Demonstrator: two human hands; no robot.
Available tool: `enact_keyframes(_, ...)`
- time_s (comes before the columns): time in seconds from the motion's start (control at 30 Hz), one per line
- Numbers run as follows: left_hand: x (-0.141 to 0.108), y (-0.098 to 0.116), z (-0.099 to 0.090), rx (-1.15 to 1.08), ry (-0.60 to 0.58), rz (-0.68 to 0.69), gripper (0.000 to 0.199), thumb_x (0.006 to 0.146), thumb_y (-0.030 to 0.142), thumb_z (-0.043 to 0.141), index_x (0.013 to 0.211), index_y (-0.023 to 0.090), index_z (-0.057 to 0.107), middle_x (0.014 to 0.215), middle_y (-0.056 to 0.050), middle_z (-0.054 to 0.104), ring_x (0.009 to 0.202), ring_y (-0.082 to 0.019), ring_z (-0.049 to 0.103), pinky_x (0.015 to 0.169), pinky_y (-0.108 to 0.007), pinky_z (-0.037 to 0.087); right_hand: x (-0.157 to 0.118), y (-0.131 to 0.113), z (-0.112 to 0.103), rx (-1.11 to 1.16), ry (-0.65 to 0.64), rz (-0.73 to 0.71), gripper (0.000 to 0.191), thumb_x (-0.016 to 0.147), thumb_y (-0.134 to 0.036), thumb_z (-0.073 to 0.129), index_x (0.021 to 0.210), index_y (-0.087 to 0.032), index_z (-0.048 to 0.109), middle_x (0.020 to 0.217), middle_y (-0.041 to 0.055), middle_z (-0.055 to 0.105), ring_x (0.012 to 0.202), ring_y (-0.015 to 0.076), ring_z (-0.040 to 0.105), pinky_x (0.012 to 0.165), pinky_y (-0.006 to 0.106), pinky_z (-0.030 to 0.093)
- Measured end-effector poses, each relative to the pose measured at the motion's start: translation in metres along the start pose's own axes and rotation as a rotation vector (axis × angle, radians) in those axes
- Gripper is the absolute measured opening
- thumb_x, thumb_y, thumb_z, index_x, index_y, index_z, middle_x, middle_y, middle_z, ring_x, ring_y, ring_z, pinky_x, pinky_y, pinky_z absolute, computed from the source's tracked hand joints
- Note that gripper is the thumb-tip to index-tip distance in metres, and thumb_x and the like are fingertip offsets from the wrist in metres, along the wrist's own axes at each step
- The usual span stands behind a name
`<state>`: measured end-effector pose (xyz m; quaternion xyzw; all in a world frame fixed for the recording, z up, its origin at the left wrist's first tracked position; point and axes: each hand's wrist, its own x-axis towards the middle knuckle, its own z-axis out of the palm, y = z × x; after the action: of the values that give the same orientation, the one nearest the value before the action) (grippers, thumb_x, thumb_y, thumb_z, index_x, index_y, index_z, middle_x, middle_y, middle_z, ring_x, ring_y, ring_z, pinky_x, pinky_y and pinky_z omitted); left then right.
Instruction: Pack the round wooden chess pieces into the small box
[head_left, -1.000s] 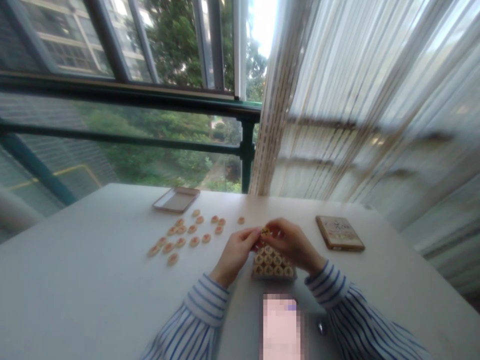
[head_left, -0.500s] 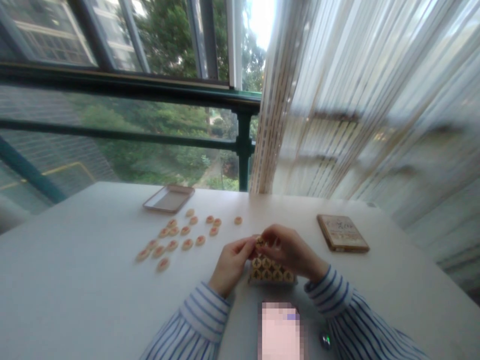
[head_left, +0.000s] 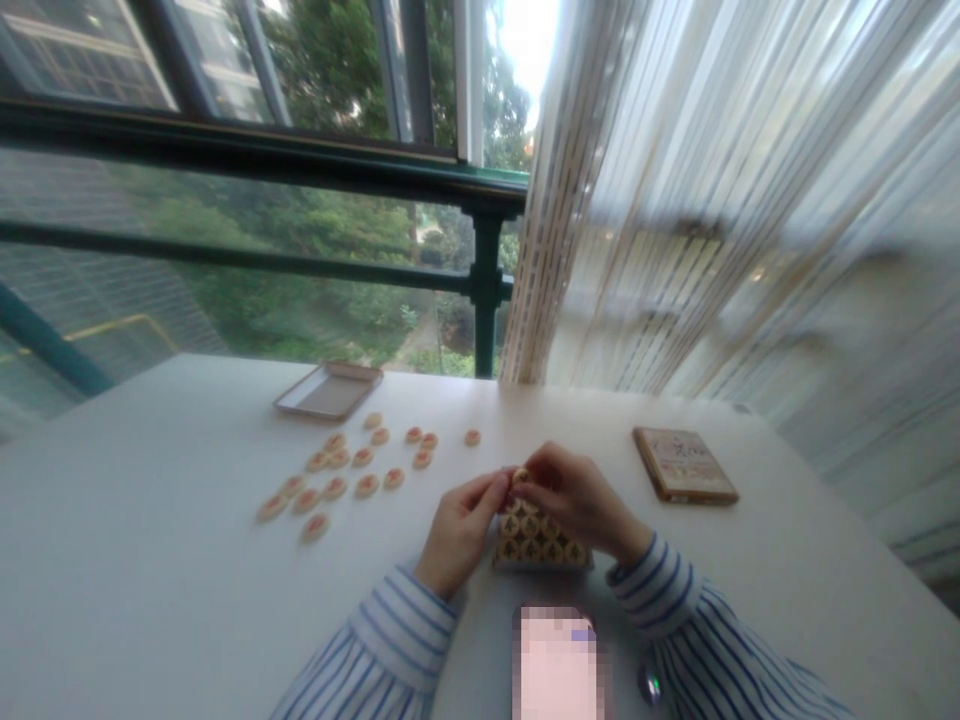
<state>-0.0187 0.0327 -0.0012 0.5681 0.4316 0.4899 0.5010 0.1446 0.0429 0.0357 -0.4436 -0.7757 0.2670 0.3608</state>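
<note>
A small round wooden piece (head_left: 521, 477) is pinched between the fingertips of my left hand (head_left: 463, 522) and my right hand (head_left: 576, 497). Both hands meet above the far part of a small tray (head_left: 541, 567), which holds rows of round wooden pieces (head_left: 531, 550) with dark marks. My fingers and right hand hide the tray's back rows. Several loose round pieces with red marks (head_left: 366, 485) lie scattered on the white table to the left of my hands.
A shallow empty tray (head_left: 330, 390) lies at the back left of the white table (head_left: 150, 560). To the right is a flat brown box (head_left: 684, 466). A pixelated pink object (head_left: 559, 660) and a small dark shiny object (head_left: 650, 685) are near the front edge.
The view has shifted slightly, so the loose pieces and empty tray appear a little further left. Both hands keep almost the same pose around the small piece.
</note>
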Motion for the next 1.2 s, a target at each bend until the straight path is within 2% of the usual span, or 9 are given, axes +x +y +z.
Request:
enact_keyframes(0.17,-0.001,0.001,-0.001,0.003,-0.020,0.006,0.032,0.078,0.033,0.053,0.105,0.018,0.062,0.102,-0.006,0.065,0.084,-0.017,0.060,0.079,-0.029,0.046,0.000,0.000,0.001,0.050,0.022,0.027,0.018,0.075,-0.032,0.057,0.073,-0.017,0.050,0.060,-0.0033,0.055,0.053,0.0072,0.047,0.049,0.018,0.036)
enact_keyframes(0.27,-0.001,0.003,0.000,0.001,-0.030,0.010,0.032,0.077,0.032,0.054,0.105,0.020,0.062,0.107,-0.005,0.064,0.091,-0.018,0.059,0.084,-0.031,0.045,0.000,0.000,0.002,0.041,0.031,0.035,0.020,0.077,-0.035,0.054,0.073,-0.016,0.051,0.061,-0.0025,0.056,0.054,0.0077,0.048,0.049,0.018,0.036)
enact_keyframes(0.47,-0.001,0.004,0.001,-0.029,-0.053,0.017,0.032,0.075,0.029,0.057,0.104,0.019,0.062,0.108,-0.005,0.063,0.100,-0.020,0.057,0.091,-0.033,0.043,0.000,-0.001,0.001,-0.026,0.049,0.026,0.022,0.080,-0.037,0.051,0.070,-0.017,0.051,0.057,-0.0029,0.055,0.051,0.0075,0.047,0.047,0.017,0.034)
enact_keyframes(0.63,-0.001,0.004,0.001,-0.065,-0.045,0.004,0.030,0.074,0.029,0.058,0.102,0.018,0.064,0.107,-0.006,0.064,0.099,-0.020,0.058,0.092,-0.033,0.042,-0.002,-0.003,0.000,-0.102,0.041,-0.005,0.020,0.082,-0.034,0.049,0.072,-0.017,0.052,0.057,-0.0027,0.056,0.051,0.0077,0.048,0.048,0.017,0.033)
enact_keyframes(0.8,0.000,0.004,0.000,-0.059,-0.022,-0.027,0.032,0.073,0.031,0.059,0.101,0.016,0.064,0.106,-0.007,0.064,0.099,-0.022,0.058,0.090,-0.035,0.043,-0.003,-0.005,-0.004,-0.142,-0.020,-0.023,0.017,0.085,-0.029,0.044,0.079,-0.017,0.055,0.064,-0.0003,0.060,0.057,0.0091,0.053,0.052,0.019,0.036)
enact_keyframes(0.93,0.001,0.002,0.000,-0.047,0.024,-0.051,0.035,0.072,0.034,0.059,0.101,0.015,0.064,0.104,-0.008,0.065,0.096,-0.022,0.059,0.087,-0.036,0.045,-0.002,-0.009,-0.008,-0.158,-0.058,-0.090,0.014,0.083,-0.025,0.048,0.089,-0.018,0.058,0.073,0.0007,0.063,0.063,0.0095,0.055,0.058,0.019,0.039)
enact_keyframes(1.07,0.002,0.000,0.000,-0.043,0.046,-0.040,0.036,0.071,0.035,0.060,0.101,0.015,0.064,0.101,-0.008,0.066,0.094,-0.022,0.060,0.084,-0.035,0.047,-0.001,-0.008,-0.008,-0.154,-0.081,-0.158,0.022,0.079,-0.024,0.054,0.100,-0.019,0.058,0.080,0.0019,0.063,0.067,0.0101,0.056,0.063,0.021,0.042)
enact_keyframes(1.2,0.002,0.000,0.001,-0.041,0.064,-0.031,0.036,0.070,0.035,0.061,0.100,0.015,0.064,0.099,-0.008,0.067,0.092,-0.022,0.061,0.083,-0.035,0.047,-0.001,-0.004,-0.007,-0.221,-0.066,-0.188,0.023,0.078,-0.025,0.055,0.100,-0.020,0.058,0.086,0.0041,0.062,0.076,0.0129,0.056,0.070,0.024,0.043)
